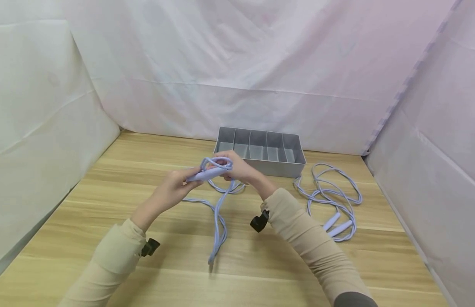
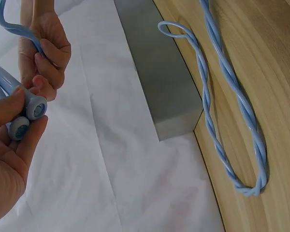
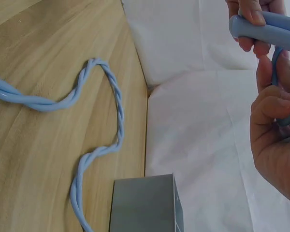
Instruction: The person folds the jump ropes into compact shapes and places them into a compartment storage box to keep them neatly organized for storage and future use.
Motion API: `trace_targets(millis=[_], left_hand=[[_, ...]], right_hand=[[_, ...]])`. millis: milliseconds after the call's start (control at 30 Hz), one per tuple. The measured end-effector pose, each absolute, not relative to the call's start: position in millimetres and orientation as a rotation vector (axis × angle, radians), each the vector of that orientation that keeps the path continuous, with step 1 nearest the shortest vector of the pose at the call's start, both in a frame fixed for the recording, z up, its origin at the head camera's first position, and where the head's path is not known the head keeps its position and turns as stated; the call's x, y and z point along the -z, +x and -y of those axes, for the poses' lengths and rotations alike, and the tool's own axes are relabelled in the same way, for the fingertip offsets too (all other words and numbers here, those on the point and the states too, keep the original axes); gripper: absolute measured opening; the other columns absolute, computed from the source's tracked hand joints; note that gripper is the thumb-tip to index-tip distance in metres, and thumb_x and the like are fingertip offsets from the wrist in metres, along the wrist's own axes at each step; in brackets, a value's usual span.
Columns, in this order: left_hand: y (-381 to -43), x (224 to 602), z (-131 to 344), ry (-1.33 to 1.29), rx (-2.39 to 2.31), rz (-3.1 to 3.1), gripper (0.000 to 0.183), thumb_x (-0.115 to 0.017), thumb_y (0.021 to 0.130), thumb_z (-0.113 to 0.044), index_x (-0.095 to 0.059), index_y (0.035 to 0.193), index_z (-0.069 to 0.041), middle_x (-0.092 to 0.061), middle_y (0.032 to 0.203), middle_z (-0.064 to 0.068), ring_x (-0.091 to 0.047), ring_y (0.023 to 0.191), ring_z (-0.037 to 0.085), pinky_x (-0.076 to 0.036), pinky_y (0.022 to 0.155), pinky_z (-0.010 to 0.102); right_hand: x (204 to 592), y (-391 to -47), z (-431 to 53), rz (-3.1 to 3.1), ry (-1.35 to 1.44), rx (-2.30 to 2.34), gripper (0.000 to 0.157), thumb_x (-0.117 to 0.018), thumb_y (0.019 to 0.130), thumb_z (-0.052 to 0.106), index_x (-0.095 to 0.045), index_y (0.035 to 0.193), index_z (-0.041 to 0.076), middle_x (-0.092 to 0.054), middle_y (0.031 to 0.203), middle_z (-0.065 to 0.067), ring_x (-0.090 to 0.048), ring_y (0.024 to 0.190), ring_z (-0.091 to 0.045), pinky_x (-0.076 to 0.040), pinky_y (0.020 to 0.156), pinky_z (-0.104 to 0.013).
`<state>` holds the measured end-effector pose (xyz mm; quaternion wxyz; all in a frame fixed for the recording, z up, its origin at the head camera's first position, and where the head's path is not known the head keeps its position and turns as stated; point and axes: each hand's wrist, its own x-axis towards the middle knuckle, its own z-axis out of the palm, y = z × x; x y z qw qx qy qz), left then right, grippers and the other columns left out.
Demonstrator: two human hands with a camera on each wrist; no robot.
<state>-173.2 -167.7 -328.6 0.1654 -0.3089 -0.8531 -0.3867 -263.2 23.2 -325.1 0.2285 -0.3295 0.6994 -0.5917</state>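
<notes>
A lavender-blue jump rope (image 1: 217, 217) is held up over the table, its cord twisted and trailing down to the wood. Its two handles (image 2: 35, 107) lie side by side, pinched near their ends between the thumb and fingers of my left hand (image 1: 172, 187). Just right of them, my right hand (image 1: 237, 166) holds the cord with curled fingers, and a loop of it stands up above the handles. The right wrist view shows the right hand's fingers (image 3: 268, 108) bent round the cord, close to the left hand.
Behind the hands stands a grey box (image 1: 275, 168) divided into several compartments. On the right side of the table lies a second jump rope (image 1: 331, 192), loosely coiled, with two handles. White cloth (image 1: 237, 64) hangs around the wooden table (image 1: 152, 273).
</notes>
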Motion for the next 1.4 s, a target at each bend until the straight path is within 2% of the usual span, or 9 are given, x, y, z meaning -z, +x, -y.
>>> trace_targets(millis=[267, 400, 467, 567, 700, 800, 967, 1200, 1400], left_hand=[[-172, 337, 174, -0.845, 1.105, 2.433, 0.033, -0.066, 0.078, 0.006, -0.059, 0.11, 0.008, -0.065, 0.098, 0.022, -0.064, 0.088, 0.031, -0.055, 0.07, 0.039], [-174, 347, 176, -0.821, 1.117, 2.393, 0.035, -0.066, 0.077, 0.006, -0.059, 0.111, 0.007, -0.064, 0.1, 0.022, -0.063, 0.088, 0.031, -0.055, 0.07, 0.037], [-176, 350, 177, -0.785, 1.191, 2.387, 0.036, -0.065, 0.077, 0.007, -0.058, 0.113, 0.006, -0.063, 0.102, 0.023, -0.063, 0.088, 0.032, -0.055, 0.068, 0.035], [-179, 351, 180, -0.699, 1.385, 2.385, 0.037, -0.062, 0.08, 0.008, -0.055, 0.116, 0.008, -0.061, 0.105, 0.026, -0.063, 0.089, 0.034, -0.055, 0.067, 0.027], [-182, 347, 186, -0.575, 1.637, 2.322, 0.038, -0.057, 0.083, 0.009, -0.047, 0.119, 0.015, -0.055, 0.112, 0.033, -0.059, 0.096, 0.038, -0.052, 0.073, 0.02], [-182, 343, 191, -0.514, 1.673, 2.276, 0.037, -0.055, 0.083, 0.011, -0.045, 0.118, 0.019, -0.052, 0.114, 0.035, -0.057, 0.099, 0.038, -0.051, 0.077, 0.018], [-180, 336, 196, -0.471, 1.588, 2.3, 0.036, -0.058, 0.081, 0.012, -0.048, 0.115, 0.018, -0.056, 0.108, 0.033, -0.061, 0.091, 0.034, -0.051, 0.072, 0.016], [-174, 328, 197, -0.417, 1.462, 2.413, 0.038, -0.06, 0.082, 0.007, -0.049, 0.117, 0.016, -0.06, 0.104, 0.031, -0.062, 0.089, 0.038, -0.051, 0.069, 0.013], [-173, 323, 203, -0.339, 1.531, 2.434, 0.039, -0.058, 0.083, 0.007, -0.046, 0.119, 0.017, -0.057, 0.108, 0.032, -0.06, 0.094, 0.04, -0.05, 0.072, 0.014]], right_hand=[[331, -260, -15, -1.993, -0.907, 1.596, 0.015, -0.051, 0.089, -0.001, -0.059, 0.085, -0.013, -0.049, 0.053, -0.001, -0.036, 0.039, -0.009, -0.031, 0.038, -0.021], [333, -258, -10, -2.036, -0.755, 1.616, 0.015, -0.055, 0.085, -0.003, -0.062, 0.091, -0.015, -0.056, 0.058, -0.003, -0.048, 0.046, -0.01, -0.047, 0.044, -0.022], [336, -256, -7, -2.022, -0.633, 1.65, 0.016, -0.058, 0.084, -0.004, -0.062, 0.095, -0.014, -0.061, 0.066, -0.008, -0.054, 0.052, -0.011, -0.054, 0.053, -0.027], [340, -253, -4, -1.953, -0.507, 1.692, 0.025, -0.059, 0.083, -0.004, -0.059, 0.107, -0.012, -0.064, 0.087, -0.021, -0.06, 0.062, -0.011, -0.056, 0.068, -0.036], [345, -248, -4, -1.825, -0.394, 1.732, 0.037, -0.057, 0.087, 0.0, -0.05, 0.123, -0.006, -0.059, 0.11, -0.025, -0.059, 0.064, -0.009, -0.056, 0.067, -0.029], [344, -244, -9, -1.693, -0.249, 1.771, 0.04, -0.054, 0.089, 0.002, -0.046, 0.128, -0.005, -0.064, 0.098, -0.017, -0.054, 0.057, -0.007, -0.054, 0.061, -0.021], [337, -241, -21, -1.578, -0.195, 1.705, 0.039, -0.048, 0.092, 0.001, -0.042, 0.129, -0.007, -0.059, 0.077, -0.003, -0.049, 0.053, -0.005, -0.053, 0.06, -0.021], [329, -237, -39, -1.572, -0.299, 1.569, 0.038, -0.041, 0.096, 0.007, -0.039, 0.13, -0.01, -0.049, 0.072, 0.001, -0.04, 0.054, -0.004, -0.041, 0.048, -0.014], [327, -239, -55, -1.762, -0.333, 1.507, 0.034, -0.047, 0.095, 0.013, -0.051, 0.12, -0.009, -0.051, 0.068, 0.002, -0.035, 0.049, -0.004, -0.031, 0.044, -0.016]])
